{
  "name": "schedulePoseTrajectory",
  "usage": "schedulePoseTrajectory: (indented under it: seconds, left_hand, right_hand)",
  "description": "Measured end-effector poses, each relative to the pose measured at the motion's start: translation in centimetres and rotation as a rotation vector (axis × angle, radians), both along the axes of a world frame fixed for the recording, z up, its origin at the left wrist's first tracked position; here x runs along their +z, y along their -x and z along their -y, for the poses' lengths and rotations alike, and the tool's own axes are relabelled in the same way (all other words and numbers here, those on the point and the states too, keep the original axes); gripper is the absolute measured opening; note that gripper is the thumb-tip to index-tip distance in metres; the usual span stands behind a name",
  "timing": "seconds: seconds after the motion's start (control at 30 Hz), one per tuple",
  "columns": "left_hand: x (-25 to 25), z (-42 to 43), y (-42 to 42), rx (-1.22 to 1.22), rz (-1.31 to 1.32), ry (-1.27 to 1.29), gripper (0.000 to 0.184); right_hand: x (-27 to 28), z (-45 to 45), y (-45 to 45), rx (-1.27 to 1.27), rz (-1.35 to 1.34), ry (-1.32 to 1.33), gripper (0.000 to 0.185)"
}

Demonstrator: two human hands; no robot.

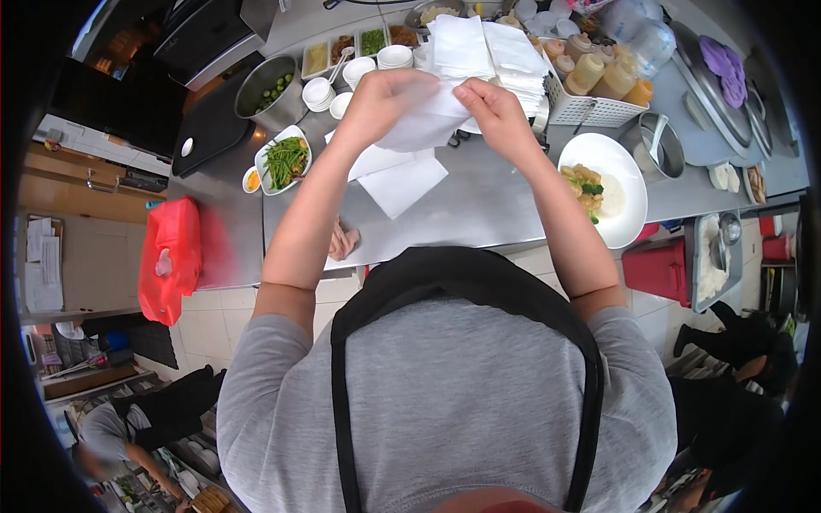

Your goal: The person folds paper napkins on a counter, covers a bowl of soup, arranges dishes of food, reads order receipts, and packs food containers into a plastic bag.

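Note:
Both hands are raised over the steel counter with a white paper sheet [423, 124] between them. My left hand [385, 101] is closed at the sheet's left edge, its fingertips blurred. My right hand [492, 107] pinches the upper right edge between thumb and fingers. Below the sheet, more white papers [404, 188] lie on the counter. Just behind my hands stand tall stacks of white paper [460, 44]. A white dish of green beans [285, 162] sits to the left, and a large white plate of food [611, 190] to the right.
Bottles fill a white basket [590, 111] at the back right, beside a metal pot [658, 147]. Small bowls [395, 58] and a pot of green items [270, 89] stand at the back left. A red bag [171, 256] hangs left. Other people [128, 427] work nearby.

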State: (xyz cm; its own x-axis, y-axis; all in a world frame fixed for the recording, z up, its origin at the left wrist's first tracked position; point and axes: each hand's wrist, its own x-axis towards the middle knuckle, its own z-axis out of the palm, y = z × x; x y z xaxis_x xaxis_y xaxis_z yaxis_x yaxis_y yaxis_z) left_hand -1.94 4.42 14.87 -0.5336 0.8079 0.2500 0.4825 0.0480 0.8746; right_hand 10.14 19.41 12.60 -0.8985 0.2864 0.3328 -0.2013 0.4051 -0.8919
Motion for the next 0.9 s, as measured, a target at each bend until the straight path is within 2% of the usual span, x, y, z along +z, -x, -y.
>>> schedulePoseTrajectory:
  seconds: [0.13,0.27,0.33,0.4,0.5,0.53,0.6,0.63,0.7,0.77,0.83,0.9]
  left_hand:
    - [-0.3,-0.5,-0.1,0.103,0.001,-0.051,0.017]
    - [0.4,-0.5,-0.3,0.248,-0.044,-0.115,0.019]
    - [0.2,-0.7,-0.4,0.230,-0.080,-0.098,0.018]
    - [0.1,-0.7,-0.5,0.211,-0.115,-0.080,0.017]
    - [0.5,0.2,-0.1,0.127,-0.015,0.063,0.019]
    - [0.4,1.0,0.5,0.048,0.141,0.037,0.022]
    - [-0.7,2.7,1.6,-0.075,0.465,-0.044,0.030]
    - [-1.6,2.8,1.2,-0.075,0.465,-0.043,0.030]
    - [-3.5,2.9,-0.1,-0.146,0.914,-0.345,0.034]
    - [-5.0,2.4,-0.8,-0.086,0.901,-0.252,0.031]
    - [-4.9,2.0,-2.3,0.121,0.804,-0.172,0.029]
    - [-5.7,2.2,-2.0,0.078,0.827,-0.121,0.033]
  right_hand:
    - [0.0,0.1,-0.3,-0.036,-0.001,0.006,0.028]
    - [-0.7,-0.4,-0.6,0.006,0.095,-0.131,0.022]
    - [-0.7,-0.5,-0.5,0.027,0.159,-0.148,0.022]
    - [-0.2,-0.2,-0.3,0.054,0.089,-0.144,0.020]
    - [0.0,-0.3,0.1,0.023,0.221,-0.004,0.020]
    - [-0.5,-0.7,0.3,0.022,0.222,-0.004,0.020]
    - [-2.0,-1.7,0.8,-0.072,0.119,0.203,0.023]
    - [-2.3,-1.7,0.8,-0.073,0.119,0.203,0.023]
    - [-2.7,-1.6,0.7,-0.095,0.044,0.479,0.025]
    - [-3.1,-1.0,0.4,-0.066,0.041,0.531,0.027]
    - [-3.2,-0.5,-0.6,-0.038,0.042,0.584,0.030]
    - [-3.1,-0.5,-2.0,0.018,0.191,0.539,0.029]
